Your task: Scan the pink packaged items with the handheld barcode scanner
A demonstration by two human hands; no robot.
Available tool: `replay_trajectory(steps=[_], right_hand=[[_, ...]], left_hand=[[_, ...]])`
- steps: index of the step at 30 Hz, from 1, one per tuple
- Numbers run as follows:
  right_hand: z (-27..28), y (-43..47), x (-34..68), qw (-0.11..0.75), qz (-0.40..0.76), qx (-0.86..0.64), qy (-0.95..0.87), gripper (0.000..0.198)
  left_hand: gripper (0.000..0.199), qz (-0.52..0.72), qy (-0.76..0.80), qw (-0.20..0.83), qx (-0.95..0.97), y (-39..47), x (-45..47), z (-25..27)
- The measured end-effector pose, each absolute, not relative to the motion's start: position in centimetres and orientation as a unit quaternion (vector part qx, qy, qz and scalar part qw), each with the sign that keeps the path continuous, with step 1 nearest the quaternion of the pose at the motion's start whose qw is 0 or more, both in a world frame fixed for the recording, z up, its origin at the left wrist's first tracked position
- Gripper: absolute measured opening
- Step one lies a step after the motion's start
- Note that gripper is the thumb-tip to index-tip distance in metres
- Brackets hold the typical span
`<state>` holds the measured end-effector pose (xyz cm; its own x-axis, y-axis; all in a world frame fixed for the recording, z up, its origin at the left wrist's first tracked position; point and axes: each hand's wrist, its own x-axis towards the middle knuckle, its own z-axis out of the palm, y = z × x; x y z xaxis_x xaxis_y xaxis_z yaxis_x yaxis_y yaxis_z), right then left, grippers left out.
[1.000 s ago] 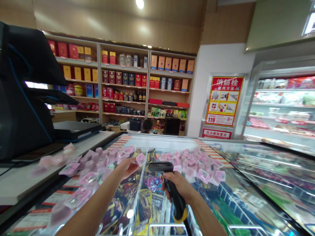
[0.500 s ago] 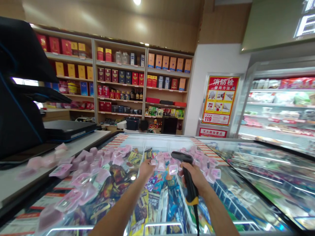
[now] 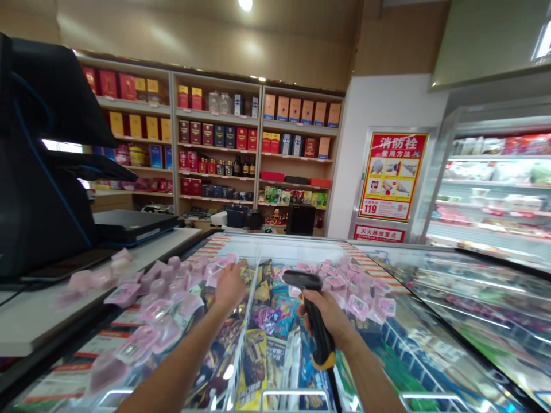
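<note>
My right hand (image 3: 329, 315) grips a black and yellow barcode scanner (image 3: 318, 327), its head pointing left and its cord hanging down. Over the left pile of pink plastic cups (image 3: 157, 310) is my left hand (image 3: 230, 287), its fingers curled; what they hold, if anything, is hidden. Another heap of pink cups (image 3: 357, 287) with label patches lies on the glass just beyond the scanner head. Both heaps rest on the glass top of a chest freezer, with colourful wrapped packets (image 3: 269, 350) visible below the glass.
At the left, a black checkout terminal (image 3: 47, 155) stands on a pale counter (image 3: 26, 321), where several pink pieces lie. Beyond the freezer are shelves (image 3: 219, 117) of boxes and bottles. An open chiller (image 3: 495, 189) is at the right, past a wall poster (image 3: 394, 175).
My left hand has moved left, from the middle of the glass to the left heap. The scanner has shifted slightly left in my right hand. Pink cups no longer show in the middle of the glass.
</note>
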<state>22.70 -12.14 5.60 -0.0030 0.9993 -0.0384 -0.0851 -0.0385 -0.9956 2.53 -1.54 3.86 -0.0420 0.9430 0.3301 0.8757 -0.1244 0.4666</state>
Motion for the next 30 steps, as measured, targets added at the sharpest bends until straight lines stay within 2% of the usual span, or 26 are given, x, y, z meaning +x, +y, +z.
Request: replay_trajectory(steps=[3, 7, 13, 16, 24, 30], right_hand=[[5.5, -12.1, 21.1, 0.495, 0.538, -0.489, -0.476, 0.031], [5.5, -12.1, 20.0, 0.487, 0.544, -0.483, -0.484, 0.028], [5.8, -12.3, 19.6, 0.485, 0.55, -0.475, -0.486, 0.027], [6.0, -12.5, 19.7, 0.484, 0.556, -0.467, -0.488, 0.028], [5.8, -13.1, 19.1, 0.484, 0.573, -0.438, -0.496, 0.032], [4.9, -13.1, 18.4, 0.472, 0.573, -0.438, -0.506, 0.034]], left_hand=[[0.032, 0.264, 0.684, 0.043, 0.679, -1.3, -2.3, 3.9], [0.027, 0.231, 0.675, 0.062, 0.698, -1.4, -3.5, 2.8], [0.022, 0.294, 0.674, 0.14, 0.663, -1.7, -2.5, 2.6], [0.022, 0.348, 0.668, 0.224, 0.619, -1.5, -2.3, 3.3], [0.028, 0.469, 0.589, 0.53, 0.39, -1.3, 0.2, 5.5], [0.031, 0.499, 0.529, 0.637, 0.257, -1.4, 1.3, 5.5]])
